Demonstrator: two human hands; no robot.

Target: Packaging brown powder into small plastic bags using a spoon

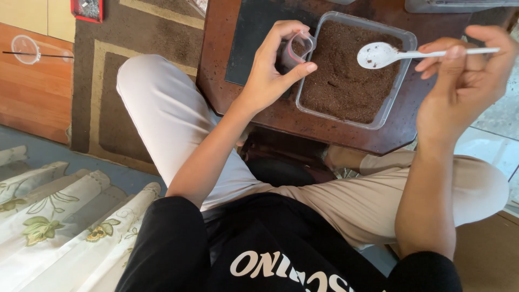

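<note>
The left hand is gripping a small clear plastic cup, fingers curled around its wall and thumb pressing from the near side, and is tilting it at the left rim of a clear rectangular tub that is holding brown, soil-like grains. The right hand is pinching the handle of a white plastic spoon between thumb and fingers, and the spoon's bowl, speckled with a few dark crumbs, is hovering over the tub, between the two hands and apart from the cup. The tub is sitting on a dark wooden bench just below both hands, with a dark mat lying to the left of the left hand. Under the forearms, the person's crossed legs in light trousers are resting on a brown patterned rug, which is lying well to the left of the left hand.
</note>
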